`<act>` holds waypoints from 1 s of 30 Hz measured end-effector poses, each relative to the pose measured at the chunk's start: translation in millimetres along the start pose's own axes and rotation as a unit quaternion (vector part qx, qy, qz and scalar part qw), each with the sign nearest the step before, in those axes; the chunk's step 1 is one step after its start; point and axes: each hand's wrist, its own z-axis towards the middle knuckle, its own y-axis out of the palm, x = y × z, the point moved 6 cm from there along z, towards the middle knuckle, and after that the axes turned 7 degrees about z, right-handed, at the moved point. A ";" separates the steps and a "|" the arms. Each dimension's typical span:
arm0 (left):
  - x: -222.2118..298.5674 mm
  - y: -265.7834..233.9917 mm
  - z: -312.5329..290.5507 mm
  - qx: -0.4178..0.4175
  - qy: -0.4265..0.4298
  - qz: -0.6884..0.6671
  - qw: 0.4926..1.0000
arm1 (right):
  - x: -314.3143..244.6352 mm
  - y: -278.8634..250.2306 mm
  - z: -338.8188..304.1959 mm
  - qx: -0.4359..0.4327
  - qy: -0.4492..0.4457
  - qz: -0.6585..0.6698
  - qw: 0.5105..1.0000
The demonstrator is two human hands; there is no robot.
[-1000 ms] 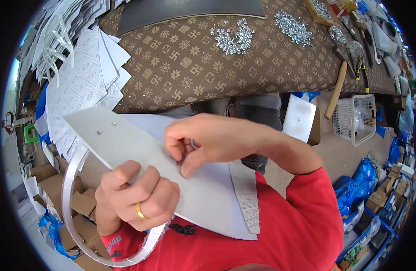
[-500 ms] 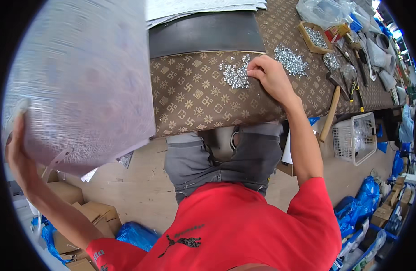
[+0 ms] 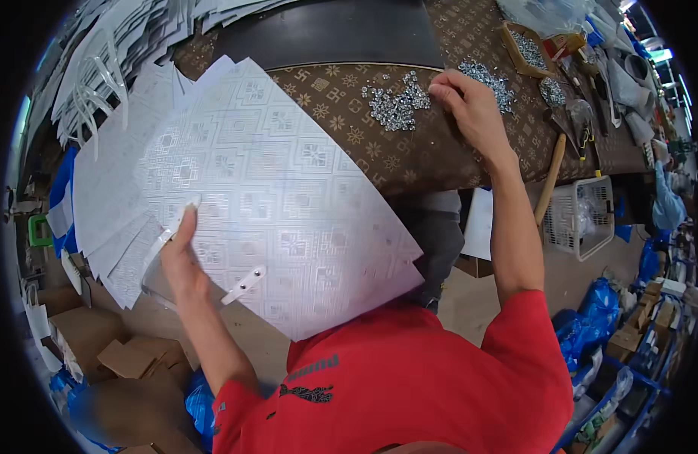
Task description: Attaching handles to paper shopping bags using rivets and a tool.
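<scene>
My left hand (image 3: 184, 261) grips a large silvery-white patterned sheet (image 3: 296, 181) by its edge, thumb on top, beside a white strap (image 3: 247, 285) with dark dots. The sheet hangs tilted over my lap and covers part of the table edge. On the brown patterned tablecloth, my right hand (image 3: 474, 110) rests at the right side of a small pile of shiny metal pieces (image 3: 394, 104). Its thumb and forefinger are pressed together; whatever is between them is too small to make out. A second pile of metal pieces (image 3: 489, 82) lies just behind that hand.
Stacked pale sheets with clear straps (image 3: 103, 83) fill the far left. A black mat (image 3: 334, 34) lies at the back. A box of metal pieces (image 3: 527, 49), pliers (image 3: 584, 140) and a wooden-handled hammer (image 3: 552, 178) are on the right. A white basket (image 3: 580, 219) stands below.
My left hand has swung the sheet from the far left inward over my lap, tilting it. The strap now shows clearly. My right hand has shifted slightly right and farther from me.
</scene>
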 end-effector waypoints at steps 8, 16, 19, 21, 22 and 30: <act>8.0 16.1 -19.6 0.014 0.127 0.088 0.988 | 25.2 -2.1 -13.9 0.071 0.119 0.238 0.961; 7.0 20.9 -19.4 0.002 0.129 0.077 0.989 | -2.2 -7.4 -28.4 0.108 -0.064 -0.172 0.977; 5.5 18.0 -18.1 0.003 0.118 0.076 0.990 | -8.4 6.7 -18.6 0.070 -0.071 -0.147 0.984; 3.9 17.9 -17.5 0.002 0.114 0.075 0.991 | -9.6 10.2 -9.8 0.040 -0.053 -0.150 0.986; 2.9 19.0 -17.6 -0.003 0.113 0.075 0.991 | -9.2 14.1 -5.2 0.001 -0.044 -0.152 0.987; 6.9 34.9 -22.3 -0.024 0.146 0.066 0.987 | -10.9 17.2 8.5 -0.101 -0.032 -0.238 0.966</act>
